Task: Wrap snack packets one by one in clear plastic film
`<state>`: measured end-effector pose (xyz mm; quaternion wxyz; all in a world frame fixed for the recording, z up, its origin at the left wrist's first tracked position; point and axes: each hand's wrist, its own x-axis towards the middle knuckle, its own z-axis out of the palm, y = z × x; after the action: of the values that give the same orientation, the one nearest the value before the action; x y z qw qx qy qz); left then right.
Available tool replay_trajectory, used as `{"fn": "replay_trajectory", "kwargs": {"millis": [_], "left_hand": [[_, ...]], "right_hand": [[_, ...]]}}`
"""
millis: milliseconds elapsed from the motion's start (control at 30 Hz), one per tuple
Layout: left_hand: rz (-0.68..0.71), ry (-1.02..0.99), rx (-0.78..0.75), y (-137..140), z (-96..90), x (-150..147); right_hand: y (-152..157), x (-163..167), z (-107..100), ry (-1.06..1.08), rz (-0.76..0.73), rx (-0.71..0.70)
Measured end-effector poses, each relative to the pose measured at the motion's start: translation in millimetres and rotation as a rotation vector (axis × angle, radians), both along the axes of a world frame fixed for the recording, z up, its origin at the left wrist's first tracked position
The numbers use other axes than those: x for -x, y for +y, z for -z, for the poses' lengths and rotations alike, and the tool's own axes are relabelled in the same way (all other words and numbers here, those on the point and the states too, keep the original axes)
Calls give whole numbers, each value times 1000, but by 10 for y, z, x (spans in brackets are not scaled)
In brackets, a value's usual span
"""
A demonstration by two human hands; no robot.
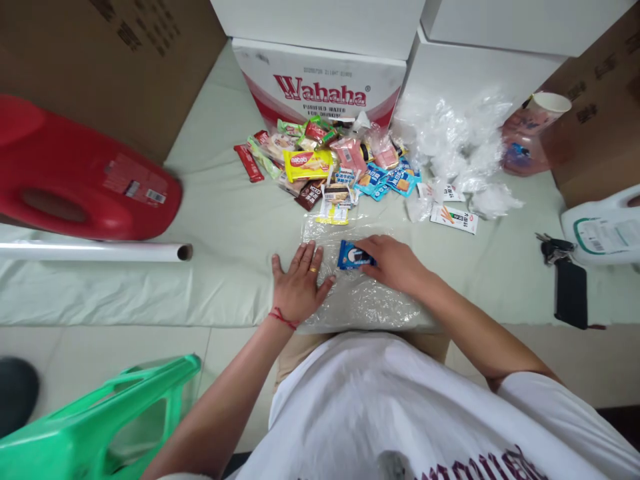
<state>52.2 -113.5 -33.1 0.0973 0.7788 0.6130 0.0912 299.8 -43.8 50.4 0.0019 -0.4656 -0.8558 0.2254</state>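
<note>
A sheet of clear plastic wrap point(370, 303) lies on the cloth-covered table in front of me. My left hand point(299, 285) rests flat on its left side, fingers spread. Over the middle of the sheet, my right hand point(393, 263) grips a small blue snack packet point(349, 255) by its right end; the fingers cover part of it. Just beyond the sheet is a heap of wrapped snacks, with a yellow wafer packet point(309, 165), a brown cocoa packet point(309, 195) and several blue biscuit packets point(403, 180).
A Wahaha water carton point(323, 83) stands behind the snacks. Crumpled clear plastic point(450, 133) is piled at the right, near a paper cup point(547, 110). A red jug point(90, 180) and a white film roll point(100, 251) lie left. Keys point(555, 247) and a black case point(571, 293) are right.
</note>
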Motion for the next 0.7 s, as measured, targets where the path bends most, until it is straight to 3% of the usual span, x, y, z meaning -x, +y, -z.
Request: {"fn": "replay_trajectory", "kwargs": {"millis": [100, 267, 533, 700], "left_hand": [[-2, 2, -4, -2, 8, -1], [-6, -3, -16, -3, 23, 8], [-6, -18, -40, -8, 42, 6], [-13, -35, -43, -12, 26, 9]], "right_hand": [[-58, 104, 76, -151, -10, -8], [-57, 87, 101, -213, -12, -3], [-82, 68, 85, -149, -26, -4], [-134, 7, 138, -58, 40, 4]]}}
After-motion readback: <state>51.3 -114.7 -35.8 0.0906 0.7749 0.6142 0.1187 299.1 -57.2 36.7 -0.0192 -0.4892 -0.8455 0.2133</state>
